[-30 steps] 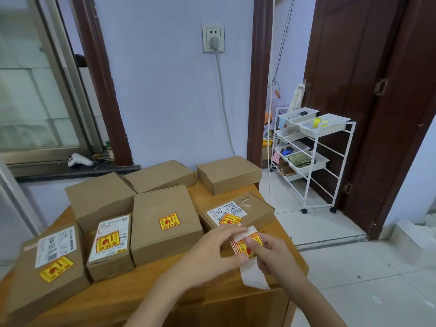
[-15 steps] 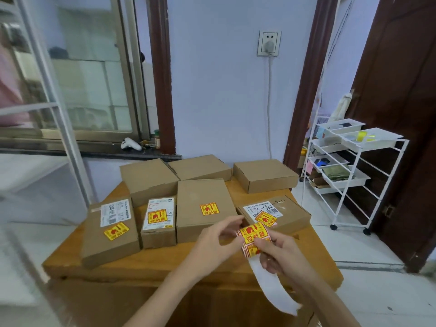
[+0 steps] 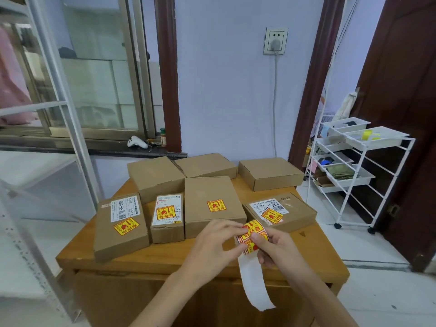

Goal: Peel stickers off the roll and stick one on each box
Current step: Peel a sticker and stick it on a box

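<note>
Several brown cardboard boxes stand on a wooden table [image 3: 146,260]. The front row boxes carry yellow and red stickers: the left box [image 3: 121,226], a small box [image 3: 168,217], the middle box [image 3: 212,204] and the right box [image 3: 280,212]. Three plain boxes stand behind: left [image 3: 155,175], middle [image 3: 207,165], right [image 3: 271,173]. Over the table's front edge, my right hand [image 3: 279,252] holds the sticker roll [image 3: 253,237]. My left hand [image 3: 217,244] pinches a sticker at the roll's top. A white backing strip [image 3: 254,284] hangs down from the roll.
A white wire cart [image 3: 354,171] with trays stands to the right by a dark door. A window sill with a white controller [image 3: 136,141] lies behind the table on the left. A cable runs down the wall from a socket [image 3: 274,41].
The view has swung left and the hands sit lower over the table's front edge. The backing strip hangs longer. Both hands stay on the roll.
</note>
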{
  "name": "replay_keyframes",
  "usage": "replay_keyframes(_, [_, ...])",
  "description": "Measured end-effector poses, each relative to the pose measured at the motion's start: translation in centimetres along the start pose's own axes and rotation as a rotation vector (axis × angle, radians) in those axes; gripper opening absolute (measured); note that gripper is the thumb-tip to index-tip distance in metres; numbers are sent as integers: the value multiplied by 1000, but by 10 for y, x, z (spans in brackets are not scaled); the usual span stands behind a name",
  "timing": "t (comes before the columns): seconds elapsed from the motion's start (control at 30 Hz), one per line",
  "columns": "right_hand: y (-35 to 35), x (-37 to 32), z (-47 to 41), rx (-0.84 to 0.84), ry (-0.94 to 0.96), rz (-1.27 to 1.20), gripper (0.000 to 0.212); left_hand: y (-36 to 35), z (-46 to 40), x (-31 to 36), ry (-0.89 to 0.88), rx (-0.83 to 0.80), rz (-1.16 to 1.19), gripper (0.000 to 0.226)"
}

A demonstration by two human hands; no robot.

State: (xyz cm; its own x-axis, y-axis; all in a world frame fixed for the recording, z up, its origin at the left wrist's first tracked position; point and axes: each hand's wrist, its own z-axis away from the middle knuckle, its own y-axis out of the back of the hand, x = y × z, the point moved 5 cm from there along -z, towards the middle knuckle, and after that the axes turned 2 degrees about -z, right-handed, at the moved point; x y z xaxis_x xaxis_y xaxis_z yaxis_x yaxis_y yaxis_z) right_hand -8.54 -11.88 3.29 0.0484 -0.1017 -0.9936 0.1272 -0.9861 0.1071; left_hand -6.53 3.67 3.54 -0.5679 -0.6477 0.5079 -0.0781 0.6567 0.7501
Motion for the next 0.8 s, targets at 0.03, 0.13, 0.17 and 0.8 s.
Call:
replay_keyframes(0.03, [0, 0, 0, -2, 1, 11, 23, 0, 0, 0, -2, 1, -4, 36])
replay_keyframes(0.13, [0, -1, 1, -10, 1, 26, 26, 1, 0, 1, 2, 17, 5, 33])
replay_keyframes(0.17, [0, -1, 1, -11, 1, 29, 27, 1, 0, 2, 1, 22, 8, 32])
replay_keyframes(0.8, [-9, -6, -1, -48, 8, 63, 18, 12, -3, -5, 78, 152, 268, 14])
